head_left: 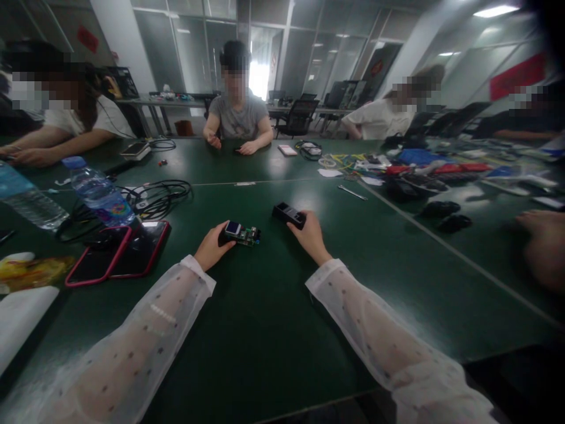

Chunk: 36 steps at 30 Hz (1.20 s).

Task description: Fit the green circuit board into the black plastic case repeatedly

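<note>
My left hand (213, 245) grips the left end of a green circuit board (248, 234) that carries a small screen and several components; part of a black piece shows under my fingers. My right hand (310, 235) is closed around the near end of a black rectangular plastic case (286, 213) with openings in its top. The board and the case are apart, with a stretch of green tabletop between them. Both are held low over the table or rest on it; I cannot tell which.
Left of my hands lie two phones with red edges (140, 253), coiled black cables (165, 197) and a water bottle (99, 191). A wrench (352, 192) lies beyond my right hand, near a pile of cables and parts (424, 165). A person (241, 112) sits across the table.
</note>
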Each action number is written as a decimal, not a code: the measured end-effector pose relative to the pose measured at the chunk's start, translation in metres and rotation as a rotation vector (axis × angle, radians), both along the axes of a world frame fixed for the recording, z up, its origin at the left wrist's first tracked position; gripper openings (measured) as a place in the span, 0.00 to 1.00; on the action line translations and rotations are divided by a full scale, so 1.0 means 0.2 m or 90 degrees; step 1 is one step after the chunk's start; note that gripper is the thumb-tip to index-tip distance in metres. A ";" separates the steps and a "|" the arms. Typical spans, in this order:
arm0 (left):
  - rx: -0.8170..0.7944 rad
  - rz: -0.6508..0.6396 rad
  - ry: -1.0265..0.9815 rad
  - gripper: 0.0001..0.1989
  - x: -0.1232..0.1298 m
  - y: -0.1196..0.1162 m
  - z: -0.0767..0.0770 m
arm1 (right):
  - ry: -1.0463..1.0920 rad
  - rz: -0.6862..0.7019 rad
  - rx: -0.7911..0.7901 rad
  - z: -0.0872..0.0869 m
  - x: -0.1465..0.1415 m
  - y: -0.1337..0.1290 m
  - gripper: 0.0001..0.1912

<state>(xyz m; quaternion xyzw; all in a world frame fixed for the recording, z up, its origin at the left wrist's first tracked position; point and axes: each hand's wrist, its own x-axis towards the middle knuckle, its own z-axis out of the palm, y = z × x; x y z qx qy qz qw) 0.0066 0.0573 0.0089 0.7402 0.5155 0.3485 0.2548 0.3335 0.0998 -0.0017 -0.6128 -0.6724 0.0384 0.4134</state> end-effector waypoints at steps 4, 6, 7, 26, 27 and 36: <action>0.011 -0.008 -0.003 0.31 0.00 -0.01 0.01 | -0.039 -0.041 0.064 0.05 -0.03 -0.04 0.29; 0.017 -0.011 0.007 0.31 0.00 -0.01 0.01 | -0.042 -0.031 0.101 0.09 -0.07 -0.08 0.28; 0.020 -0.012 0.013 0.31 0.00 -0.01 0.01 | -0.039 0.000 0.106 0.11 -0.11 -0.11 0.26; 0.100 0.103 0.000 0.20 0.02 0.00 0.02 | -0.048 0.377 -0.035 0.15 -0.40 -0.27 0.22; 0.109 0.115 0.003 0.18 0.02 0.00 0.02 | -0.045 0.376 -0.034 0.16 -0.40 -0.28 0.22; 0.142 0.194 0.020 0.12 -0.02 0.00 0.04 | -0.040 0.130 0.109 0.19 -0.28 -0.21 0.19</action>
